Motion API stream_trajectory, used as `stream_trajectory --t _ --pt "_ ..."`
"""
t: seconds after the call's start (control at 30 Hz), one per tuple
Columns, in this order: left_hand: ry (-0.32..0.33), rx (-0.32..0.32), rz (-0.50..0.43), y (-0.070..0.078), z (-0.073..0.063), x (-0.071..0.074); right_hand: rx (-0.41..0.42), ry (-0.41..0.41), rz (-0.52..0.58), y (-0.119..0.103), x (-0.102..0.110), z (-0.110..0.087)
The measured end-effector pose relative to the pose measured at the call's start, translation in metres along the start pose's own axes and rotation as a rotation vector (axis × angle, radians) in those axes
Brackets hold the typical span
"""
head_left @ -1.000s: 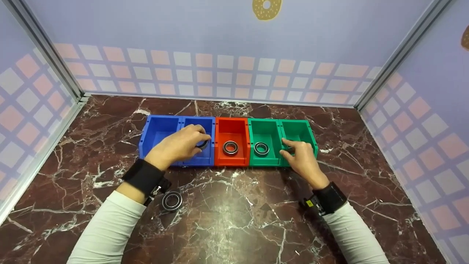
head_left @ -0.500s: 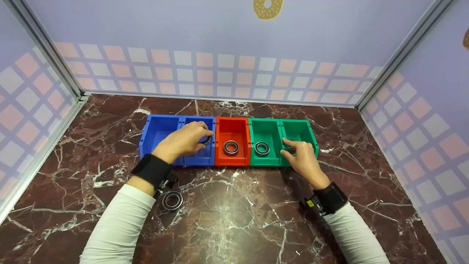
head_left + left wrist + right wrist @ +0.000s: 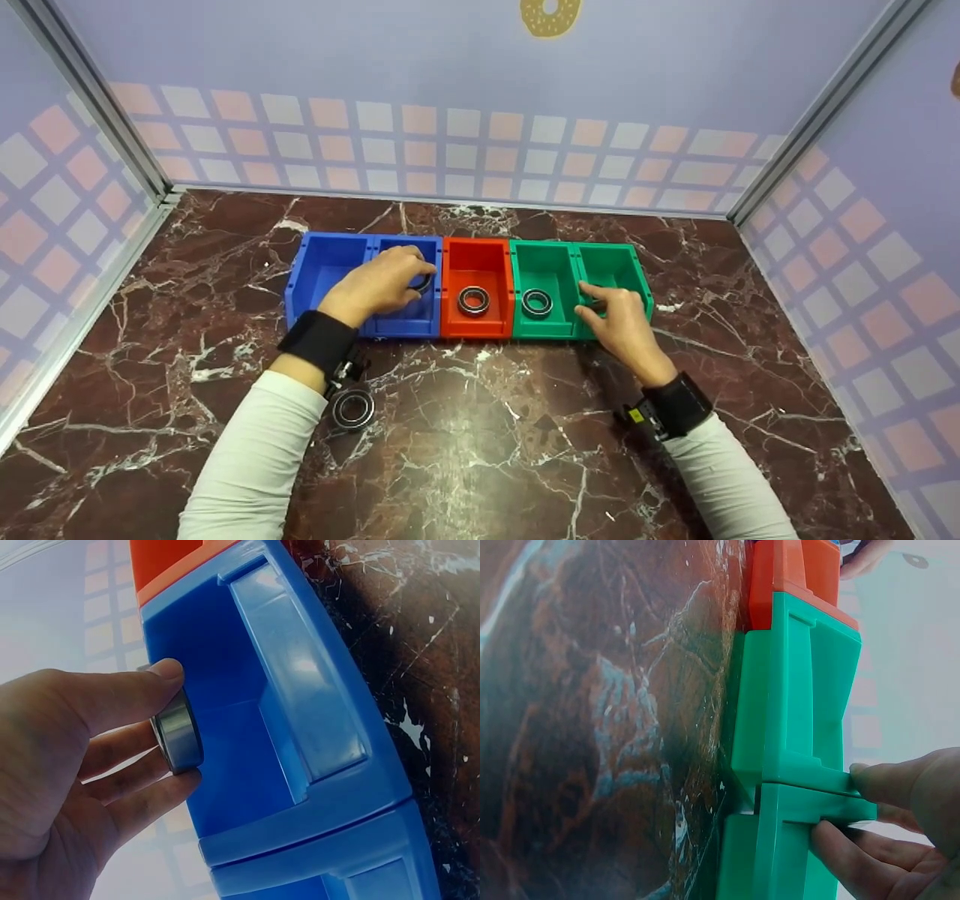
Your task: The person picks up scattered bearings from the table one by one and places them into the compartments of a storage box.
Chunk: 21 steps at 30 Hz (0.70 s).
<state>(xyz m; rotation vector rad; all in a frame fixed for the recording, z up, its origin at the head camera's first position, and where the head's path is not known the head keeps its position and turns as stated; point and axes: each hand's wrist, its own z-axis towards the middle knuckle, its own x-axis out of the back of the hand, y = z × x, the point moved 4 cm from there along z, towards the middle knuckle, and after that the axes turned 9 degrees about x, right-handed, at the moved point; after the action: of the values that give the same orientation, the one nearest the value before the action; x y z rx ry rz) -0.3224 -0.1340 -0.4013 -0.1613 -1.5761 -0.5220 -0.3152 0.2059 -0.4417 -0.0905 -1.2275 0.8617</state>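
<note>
A person is leaning over a dark red marble table (image 3: 480, 442) with a row of five small bins set side by side — two blue, one red, two green. The left hand (image 3: 379, 285) is reaching into the second blue bin (image 3: 405, 319), the one touching the red bin (image 3: 477, 326), and is pinching a steel bearing ring (image 3: 177, 732) on edge between thumb and fingertips; in the left wrist view the ring is standing upright in that grip, held above the bin's floor and not resting on it. The first blue bin (image 3: 319, 274) is sitting just to the left of that hand.

The right hand (image 3: 619, 322) is resting at the front of the green bins, its fingers curling over the wall where the left green bin (image 3: 544, 326) and the right green bin (image 3: 616, 262) are meeting; the right wrist view is showing the fingertips (image 3: 840, 847) pressing on that green rim — touching plastic, with no ring in them.

One ring (image 3: 472, 301) is lying flat in the red bin, and another ring (image 3: 537, 303) is lying flat in the left green bin. A loose ring (image 3: 353, 409) is lying on the marble beside the left wrist, well apart from the bins
</note>
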Motion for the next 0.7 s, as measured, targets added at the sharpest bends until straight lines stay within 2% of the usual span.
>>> stream_trajectory --t 0.3,0.7 --pt "-0.004 0.030 -0.008 -0.004 0.001 -0.003 0.003 0.007 -0.007 0.001 0.000 0.000" --pt "-0.043 0.049 -0.017 -0.013 0.004 -0.016 0.000 0.004 0.013 0.001 0.000 0.000"
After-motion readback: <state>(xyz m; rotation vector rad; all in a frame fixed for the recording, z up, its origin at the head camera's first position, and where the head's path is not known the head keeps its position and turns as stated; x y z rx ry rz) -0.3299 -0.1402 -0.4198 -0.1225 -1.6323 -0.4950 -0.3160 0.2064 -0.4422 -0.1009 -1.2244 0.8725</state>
